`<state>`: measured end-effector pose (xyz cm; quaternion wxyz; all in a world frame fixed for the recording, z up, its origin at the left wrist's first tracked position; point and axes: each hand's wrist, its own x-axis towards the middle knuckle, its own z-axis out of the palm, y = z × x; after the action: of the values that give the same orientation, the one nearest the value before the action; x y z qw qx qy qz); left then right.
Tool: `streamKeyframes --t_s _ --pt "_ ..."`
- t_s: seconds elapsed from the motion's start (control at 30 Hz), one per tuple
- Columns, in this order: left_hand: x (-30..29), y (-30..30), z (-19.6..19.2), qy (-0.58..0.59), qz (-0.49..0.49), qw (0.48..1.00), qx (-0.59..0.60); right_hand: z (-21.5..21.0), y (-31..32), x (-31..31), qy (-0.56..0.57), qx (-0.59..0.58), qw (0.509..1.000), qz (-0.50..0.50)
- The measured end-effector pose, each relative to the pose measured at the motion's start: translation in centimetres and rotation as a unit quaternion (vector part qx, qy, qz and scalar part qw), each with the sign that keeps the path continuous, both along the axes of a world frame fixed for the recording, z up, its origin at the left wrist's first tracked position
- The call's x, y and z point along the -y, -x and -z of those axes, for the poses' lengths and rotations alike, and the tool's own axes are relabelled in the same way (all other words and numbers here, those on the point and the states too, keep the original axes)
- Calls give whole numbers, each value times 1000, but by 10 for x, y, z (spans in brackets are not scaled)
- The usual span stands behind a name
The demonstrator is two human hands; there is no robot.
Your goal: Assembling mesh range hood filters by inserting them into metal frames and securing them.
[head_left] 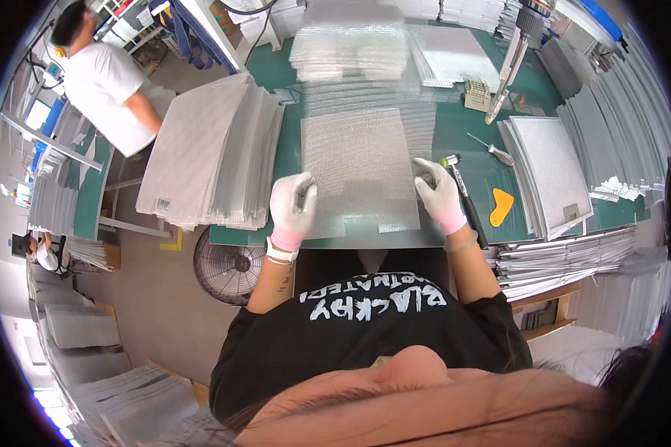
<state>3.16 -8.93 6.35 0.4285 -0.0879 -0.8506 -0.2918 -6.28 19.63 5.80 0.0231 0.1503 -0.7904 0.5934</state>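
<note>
A pale, mesh-textured sheet with a notch in its near edge lies in front of me, over see-through film, on the green table. My left hand, in a white glove with a pink cuff, is beside its left edge, fingers curled and closed. Across from it, my right hand, gloved alike, has thumb and bent fingers drawn together near the right edge. Whether either hand pinches the sheet or the film, I cannot tell. Right of that hand lies a black-handled hammer.
A tall stack of pale panels stands left; another stack is at right. A yellow scraper and a screwdriver lie between. Wrapped sheets are piled behind. A floor fan stands below left; a person is beyond.
</note>
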Motion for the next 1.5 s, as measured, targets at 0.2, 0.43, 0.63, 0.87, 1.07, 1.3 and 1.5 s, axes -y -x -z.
streamKeyframes --t_s 0.2,0.43,0.63,0.87,1.07,1.3,1.5 --pt "3 2 2 -51 2 998 43 -11 7 -1 -46 -79 996 -11" --pt "7 -36 12 -167 -32 973 157 -23 -22 -1 -65 -182 981 -34" --pt "-23 -103 46 -125 -130 973 142 -14 -59 -1 -160 -160 968 -105" --pt "-13 -65 46 -161 -132 936 285 20 -41 3 -216 -110 968 -62" --pt "-5 -39 49 -138 -128 906 380 28 -30 2 -217 -43 975 -35" --pt "-1 -33 60 -58 -130 932 332 46 -26 3 -233 -111 966 -25" --pt "-3 -30 61 -33 -157 903 398 55 -33 5 -323 -96 941 -26"
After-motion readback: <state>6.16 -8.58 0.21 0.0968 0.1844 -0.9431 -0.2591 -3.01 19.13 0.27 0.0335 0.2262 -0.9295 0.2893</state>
